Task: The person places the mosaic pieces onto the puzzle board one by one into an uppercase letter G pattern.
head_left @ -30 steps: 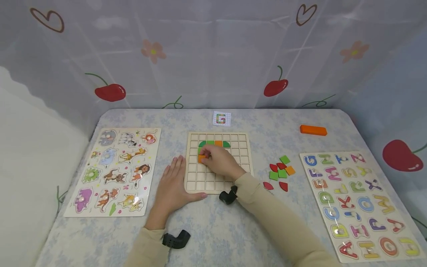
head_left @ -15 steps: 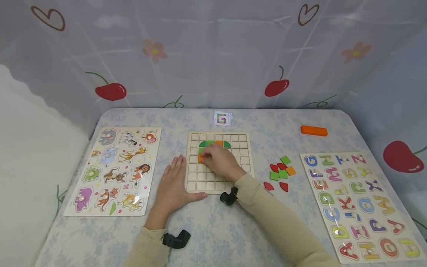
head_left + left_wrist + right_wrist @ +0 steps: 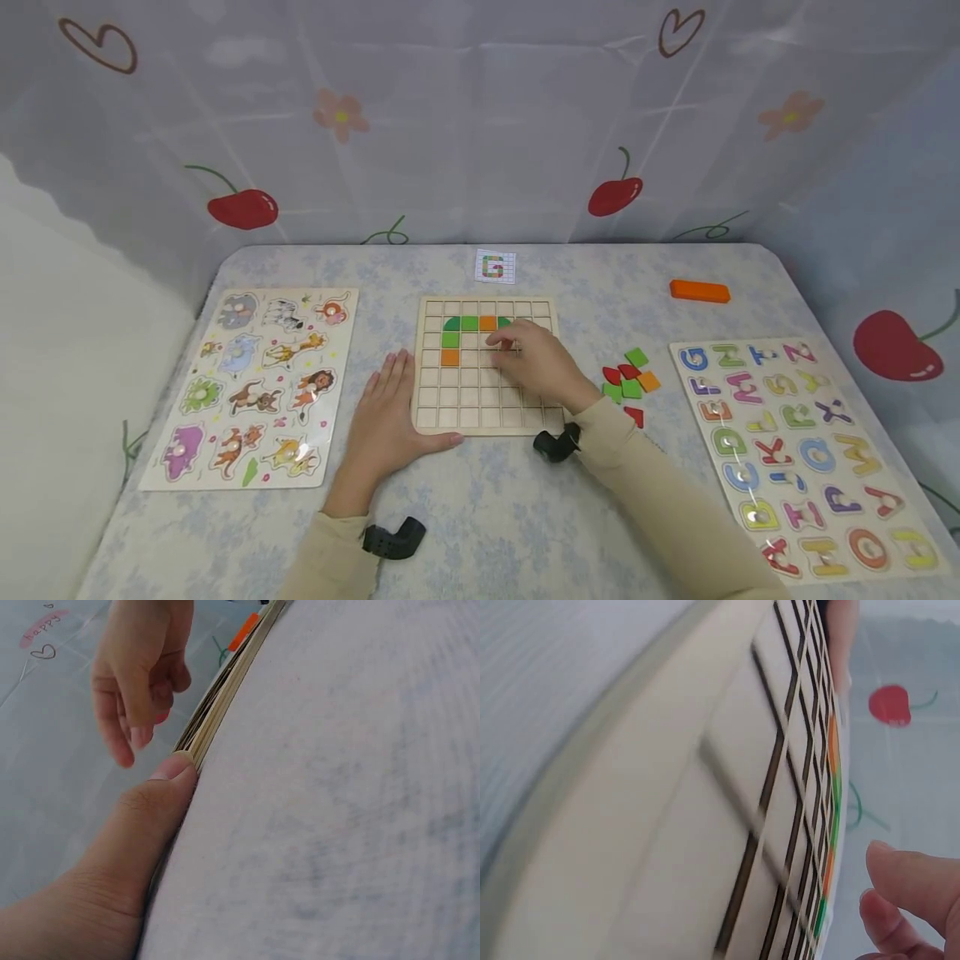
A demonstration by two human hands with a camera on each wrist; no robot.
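A wooden grid board (image 3: 427,400) lies mid-table. Along its upper row sit a dark green rounded tile (image 3: 452,323), a light green square (image 3: 469,323), an orange square (image 3: 488,323) and another dark green tile (image 3: 504,321), partly covered. Below the left one are a green square (image 3: 450,339) and an orange square (image 3: 450,357). My left hand (image 3: 386,417) rests straight-fingered against the board's left side, thumb at its front edge. Over the board's right half hovers my right hand (image 3: 536,358), fingers loosely bent; in the right wrist view its thumb (image 3: 911,881) and fingertips hold nothing visible.
Several loose red, green and orange tiles (image 3: 631,389) lie right of the board. A letter puzzle (image 3: 690,400) is at far right, an animal puzzle (image 3: 337,400) at left. Behind the board are a pattern card (image 3: 495,267) and, rightward, an orange bar (image 3: 700,291).
My right hand has left the orange square on the board's left and moved right, uncovering that tile and the green one above it. The left hand stays put.
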